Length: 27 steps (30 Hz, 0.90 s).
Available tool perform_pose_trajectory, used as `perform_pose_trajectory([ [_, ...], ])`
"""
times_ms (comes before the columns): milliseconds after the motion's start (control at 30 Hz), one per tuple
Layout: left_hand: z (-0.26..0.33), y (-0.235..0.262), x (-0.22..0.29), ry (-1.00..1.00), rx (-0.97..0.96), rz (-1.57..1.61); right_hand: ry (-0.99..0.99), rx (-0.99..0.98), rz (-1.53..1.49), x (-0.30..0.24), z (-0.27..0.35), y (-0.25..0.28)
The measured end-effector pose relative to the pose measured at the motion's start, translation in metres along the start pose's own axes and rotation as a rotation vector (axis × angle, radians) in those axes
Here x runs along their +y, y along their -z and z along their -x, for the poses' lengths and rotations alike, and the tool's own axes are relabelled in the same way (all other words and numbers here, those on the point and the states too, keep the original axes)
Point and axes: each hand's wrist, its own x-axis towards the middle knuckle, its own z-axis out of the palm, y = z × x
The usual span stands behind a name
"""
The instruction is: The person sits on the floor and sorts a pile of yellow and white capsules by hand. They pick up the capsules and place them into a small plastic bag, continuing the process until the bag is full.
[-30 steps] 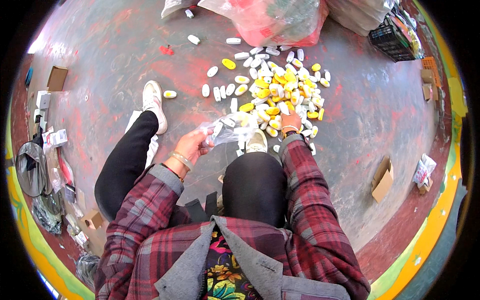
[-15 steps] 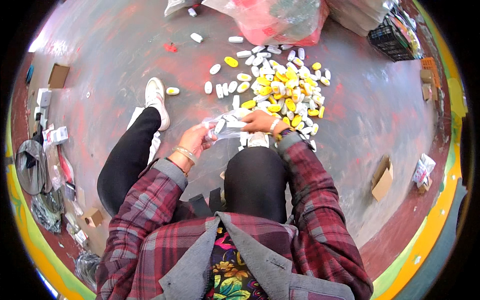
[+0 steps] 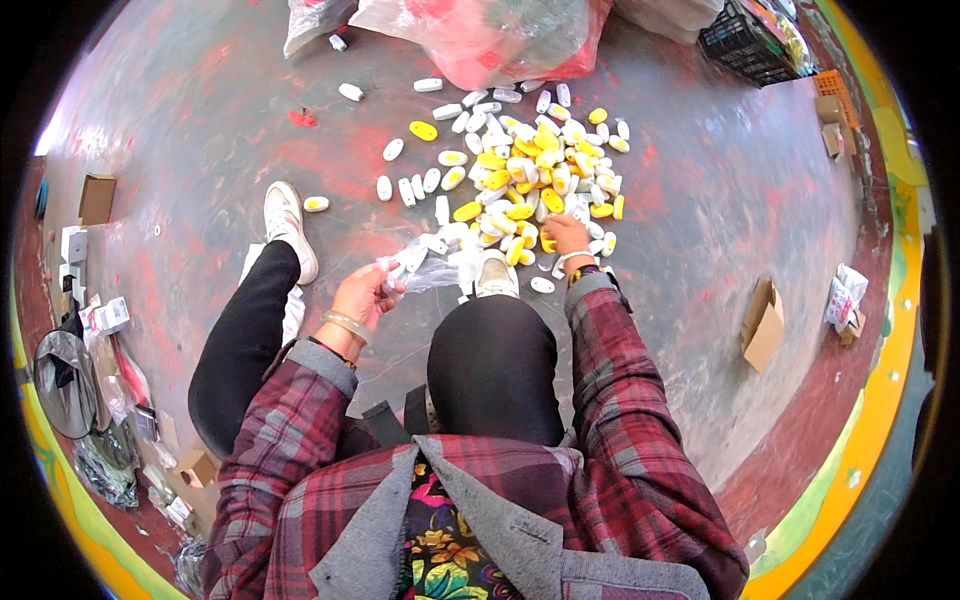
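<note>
My left hand is closed on the edge of a clear plastic bag. A few white oval plastic pieces show in or against the bag. To the right, my right hand is at the near edge of a pile of white and yellow oval pieces. Its fingers curl down onto a yellow oval piece; the fingertips are partly hidden. Some pieces in the pile are white with a yellow patch. What the pieces are for, I cannot tell.
Large clear and red plastic sacks stand beyond the pile, near a black crate. My shoes rest on the floor beside loose pieces. An open cardboard box lies at right; boxes and bags line the left wall.
My right hand has left the bag and moved right to the pile. The left hand still grips the bag. The whole view has shifted slightly.
</note>
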Motion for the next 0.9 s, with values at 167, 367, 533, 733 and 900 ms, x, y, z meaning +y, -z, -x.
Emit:
perform_pose_trajectory([
  [167,0.002,-0.001,0.002,0.003,0.03,-0.014,-0.026,0.032,1.182,0.073,-0.015,0.094],
  [367,-0.002,-0.01,0.0,0.008,-0.003,-0.051,-0.304,0.326,0.951,0.126,0.004,0.113],
  [533,0.003,-0.015,0.002,0.005,0.026,-0.08,-0.393,0.559,0.469,0.095,0.018,0.056],
  [733,-0.006,-0.025,-0.002,0.027,-0.016,-0.137,-0.576,0.526,0.459,0.085,-0.011,0.052],
  [900,-0.007,-0.022,-0.004,0.048,0.009,-0.142,-0.567,0.311,0.703,0.091,-0.023,0.051],
])
